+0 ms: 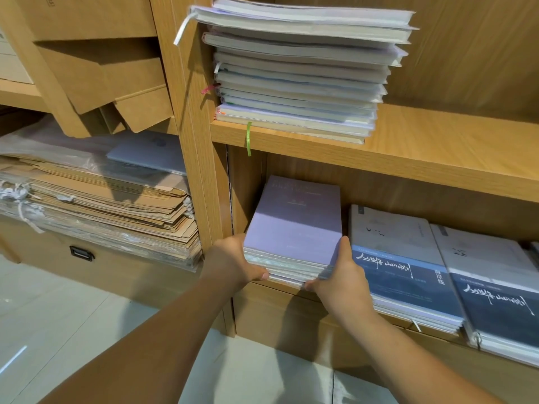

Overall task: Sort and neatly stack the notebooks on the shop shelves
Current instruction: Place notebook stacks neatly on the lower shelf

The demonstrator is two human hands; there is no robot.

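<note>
The shelves (437,147) showed a light wood grain, smooth and faintly sheened. The lilac notebooks (294,228) bore matt paper covers; the blue-and-white notebooks (408,272) looked glossier. The kraft paper bags (116,205) lay under clear, shiny plastic wrap. The cardboard boxes (102,74) were matt brown; the floor tiles (58,310) gleamed.

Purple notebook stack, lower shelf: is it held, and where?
Left hand grips the purple stack at its front left corner, right hand at its front right.
</note>
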